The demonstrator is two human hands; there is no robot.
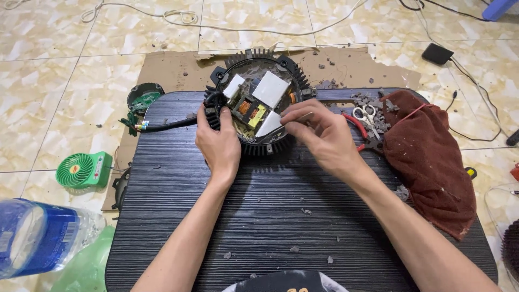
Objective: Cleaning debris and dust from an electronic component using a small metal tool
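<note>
A round black finned housing (270, 147) sits at the far edge of a black ribbed board (259, 216). Inside it lie white blocks, a yellow part and copper coils. My left hand (218, 141) grips the housing's left rim beside a black cable (167, 125). My right hand (319, 135) rests at its right side, fingers pinched on a thin tool whose tip touches a white block (268, 124).
A dark red cloth (430, 157), red-handled pliers (359, 130) and small scissors (366, 114) lie right of the housing among grey debris. On the tiled floor sit a green mini fan (81, 170), a water bottle (40, 235), a green circuit part (145, 99), cardboard (173, 67) and cables.
</note>
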